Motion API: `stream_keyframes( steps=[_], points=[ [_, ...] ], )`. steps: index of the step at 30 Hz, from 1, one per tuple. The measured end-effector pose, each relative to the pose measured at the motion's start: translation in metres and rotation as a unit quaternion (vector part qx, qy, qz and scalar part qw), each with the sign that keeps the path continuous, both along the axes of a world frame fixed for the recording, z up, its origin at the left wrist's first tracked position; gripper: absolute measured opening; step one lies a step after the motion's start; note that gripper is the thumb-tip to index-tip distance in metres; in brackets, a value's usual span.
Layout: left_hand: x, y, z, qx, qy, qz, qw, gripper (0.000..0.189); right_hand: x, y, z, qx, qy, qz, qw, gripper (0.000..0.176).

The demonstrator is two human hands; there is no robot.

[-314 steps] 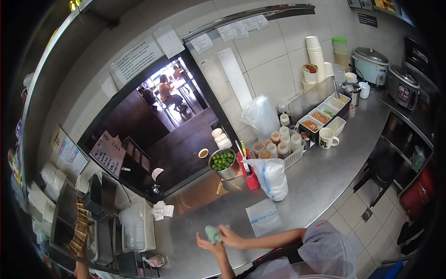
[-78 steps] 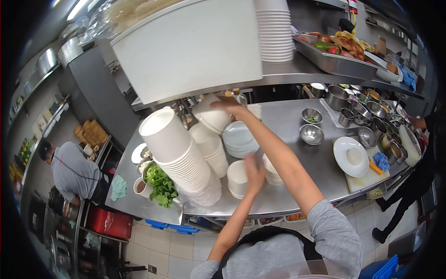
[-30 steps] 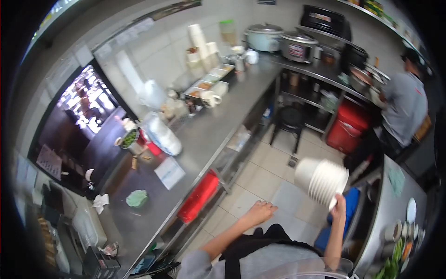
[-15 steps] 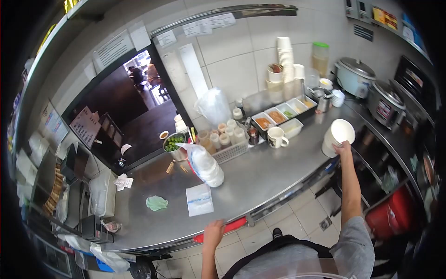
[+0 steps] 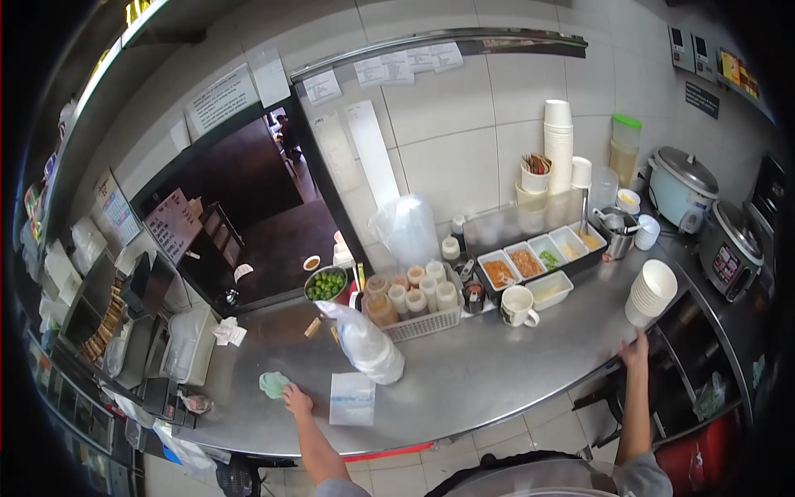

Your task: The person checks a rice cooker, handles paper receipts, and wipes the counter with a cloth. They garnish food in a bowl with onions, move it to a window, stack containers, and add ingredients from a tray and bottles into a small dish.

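Observation:
My left hand (image 5: 298, 401) reaches over the counter with its fingertips at the right edge of a crumpled green cloth (image 5: 272, 384); the fingers look stretched out. At the right, a stack of white paper tubs (image 5: 652, 291) stands on the counter near its front edge. My right hand (image 5: 635, 351) is just below the stack, fingers apart and nothing in them. Between the hands lie a flat white plastic packet (image 5: 352, 399) and a plastic-wrapped stack of white containers (image 5: 364, 344).
Behind stand a basket of squeeze bottles (image 5: 424, 324), a bucket of green limes (image 5: 326, 286), a mug (image 5: 518, 306) and a topping tray (image 5: 538, 258). Rice cookers (image 5: 681, 189) are at the right. A plastic bin (image 5: 197, 346) is at the left.
My right hand has let go of the paper tubs, which now stand on the counter. My left hand has moved from the counter's front edge left and forward to the green cloth. The view has shifted.

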State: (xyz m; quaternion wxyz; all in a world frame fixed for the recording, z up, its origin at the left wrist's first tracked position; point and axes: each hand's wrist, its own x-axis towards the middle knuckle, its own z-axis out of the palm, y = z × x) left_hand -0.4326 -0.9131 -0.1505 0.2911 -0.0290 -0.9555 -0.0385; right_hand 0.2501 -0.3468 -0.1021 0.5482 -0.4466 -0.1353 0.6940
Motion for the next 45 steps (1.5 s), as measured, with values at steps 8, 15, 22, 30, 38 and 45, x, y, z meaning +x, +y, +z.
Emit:
stream_keyframes(
  steps=[8, 15, 22, 30, 38, 45],
  points=[
    [-0.028, -0.037, 0.021, 0.158, -0.127, -0.115, 0.973, 0.016, -0.1, -0.056, 0.144, 0.168, -0.051, 0.264, 0.948, 0.04],
    [-0.02, -0.042, -0.004, 0.33, -0.02, -0.205, 0.921, 0.009, -0.344, -0.078, 0.317, 0.454, -0.116, 0.444, 0.763, 0.034],
    [-0.005, -0.037, 0.002, 0.332, -0.036, -0.19, 0.923, 0.013, -0.591, -0.03, 0.434, 0.531, -0.084, 0.34, 0.772, 0.038],
    [0.0, -0.034, 0.013, 0.346, -0.027, -0.204, 0.915, 0.015, -0.714, -0.008, 0.509, 0.468, -0.104, 0.198, 0.855, 0.042],
    [-0.013, -0.045, -0.016, 0.375, -0.152, -0.166, 0.899, 0.043, -0.756, 0.024, 0.524, 0.3, -0.009, 0.072, 0.951, 0.049],
    [0.001, -0.029, 0.018, 0.34, -0.023, -0.202, 0.918, 0.019, -0.785, 0.073, 0.533, 0.349, 0.128, 0.083, 0.925, 0.058]
  ],
)
